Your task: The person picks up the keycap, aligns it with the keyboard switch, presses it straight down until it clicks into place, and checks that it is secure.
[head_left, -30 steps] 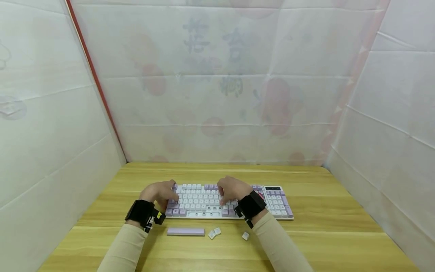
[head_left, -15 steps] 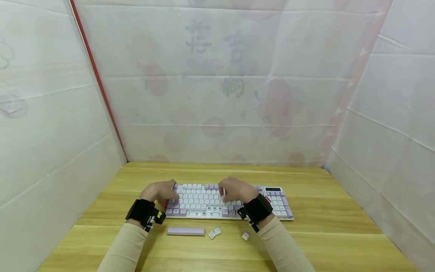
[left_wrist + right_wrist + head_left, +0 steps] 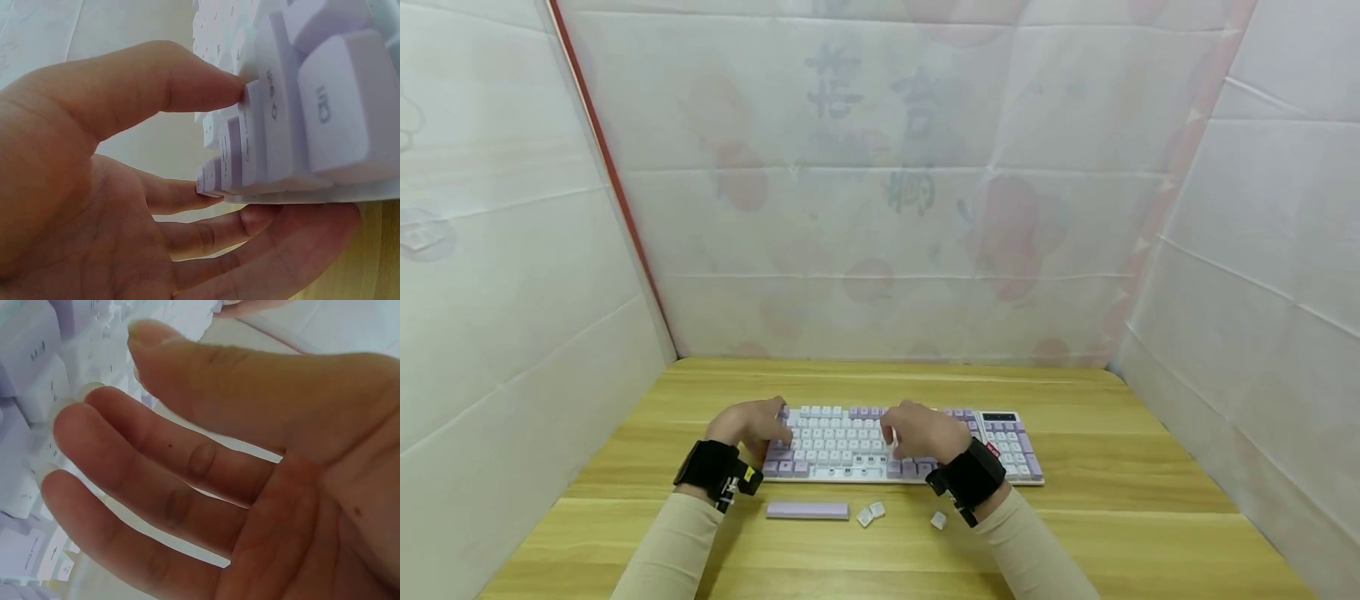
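Note:
A white and lilac keyboard lies across the table. My left hand grips its left end. In the left wrist view the thumb presses on the edge keys, and the other fingers lie along and below the side. Over the middle of the keyboard is my right hand, fingers bent down to the keys. The right wrist view shows its thumb apart from three curved fingers; the index finger is mostly hidden behind the thumb. Several bare switches show in the lower rows.
In front of the keyboard lie a long lilac spacebar keycap, two white keycaps side by side, and another white keycap farther right. White sheeting surrounds the wooden table at the back and sides.
My right wrist has shifted to the right and slightly nearer, while its fingers stay by the middle keys. The left hand keeps its hold; the loose keycaps lie as before.

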Demonstrator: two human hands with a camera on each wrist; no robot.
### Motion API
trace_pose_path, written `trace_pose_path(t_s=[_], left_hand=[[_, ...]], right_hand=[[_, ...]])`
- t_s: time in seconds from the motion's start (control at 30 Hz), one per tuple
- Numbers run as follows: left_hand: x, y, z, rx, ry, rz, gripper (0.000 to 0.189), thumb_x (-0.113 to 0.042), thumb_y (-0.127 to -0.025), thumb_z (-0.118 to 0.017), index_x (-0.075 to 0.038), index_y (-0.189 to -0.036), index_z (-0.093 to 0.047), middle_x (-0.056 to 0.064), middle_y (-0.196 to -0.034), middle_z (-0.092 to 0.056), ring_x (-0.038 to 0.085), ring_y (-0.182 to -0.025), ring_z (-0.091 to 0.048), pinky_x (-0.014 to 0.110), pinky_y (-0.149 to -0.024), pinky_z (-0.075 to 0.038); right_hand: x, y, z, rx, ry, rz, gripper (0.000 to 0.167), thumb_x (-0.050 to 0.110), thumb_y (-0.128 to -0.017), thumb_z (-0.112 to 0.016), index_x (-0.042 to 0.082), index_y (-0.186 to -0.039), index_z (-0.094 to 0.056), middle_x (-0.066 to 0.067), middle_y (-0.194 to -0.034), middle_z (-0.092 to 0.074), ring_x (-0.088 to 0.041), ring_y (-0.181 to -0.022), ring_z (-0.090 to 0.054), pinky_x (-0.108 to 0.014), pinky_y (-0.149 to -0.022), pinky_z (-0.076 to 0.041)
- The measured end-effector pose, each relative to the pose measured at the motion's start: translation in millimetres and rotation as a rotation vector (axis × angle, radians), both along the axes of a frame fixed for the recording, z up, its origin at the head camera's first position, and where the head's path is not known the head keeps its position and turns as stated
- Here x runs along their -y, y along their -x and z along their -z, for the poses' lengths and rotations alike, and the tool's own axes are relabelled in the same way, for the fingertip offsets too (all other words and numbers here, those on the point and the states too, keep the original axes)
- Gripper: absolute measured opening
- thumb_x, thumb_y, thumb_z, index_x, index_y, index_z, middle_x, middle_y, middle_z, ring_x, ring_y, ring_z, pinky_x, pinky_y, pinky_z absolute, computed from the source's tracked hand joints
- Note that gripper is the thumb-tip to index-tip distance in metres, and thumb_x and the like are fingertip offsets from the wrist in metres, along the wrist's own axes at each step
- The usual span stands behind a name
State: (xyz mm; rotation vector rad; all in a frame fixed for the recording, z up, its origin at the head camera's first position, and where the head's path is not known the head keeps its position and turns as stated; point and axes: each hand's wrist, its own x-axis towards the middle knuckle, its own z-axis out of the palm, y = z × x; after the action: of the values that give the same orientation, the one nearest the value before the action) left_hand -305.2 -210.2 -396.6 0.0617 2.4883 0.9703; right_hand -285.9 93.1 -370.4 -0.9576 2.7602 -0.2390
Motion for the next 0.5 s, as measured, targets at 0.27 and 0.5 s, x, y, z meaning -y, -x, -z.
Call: trace_pose_path(t_s=[0.27,0.5], left_hand=[[0.4,0.5,-0.6,-0.007,0.011,0.006,0.091,-0.012,-0.086,-0.069,0.006,-0.160,-0.019,0.035,-0.150,-0.041,0.031,-0.102,-0.066,0.046,-0.078,-0.065],[-1.1,2.0,-1.9,0.003,0.008,0.007,0.093,-0.011,-0.086,-0.069,0.006,-0.161,-0.016,0.034,-0.150,-0.041,0.028,-0.096,-0.067,0.044,-0.077,-0.065]], right_hand=[[-2,-15.0,-1.9,0.033,-0.041,0.023,0.014,0.013,-0.089,-0.080,0.014,-0.096,-0.068,0.004,-0.084,-0.058,-0.012,-0.071,-0.050,-0.027,-0.065,-0.042],[-9,-28.0,-6.3,0.019,-0.055,0.007,0.013,0.009,-0.087,-0.081,0.012,-0.092,-0.069,0.004,-0.084,-0.061,-0.011,-0.071,-0.048,-0.026,-0.065,-0.041]])
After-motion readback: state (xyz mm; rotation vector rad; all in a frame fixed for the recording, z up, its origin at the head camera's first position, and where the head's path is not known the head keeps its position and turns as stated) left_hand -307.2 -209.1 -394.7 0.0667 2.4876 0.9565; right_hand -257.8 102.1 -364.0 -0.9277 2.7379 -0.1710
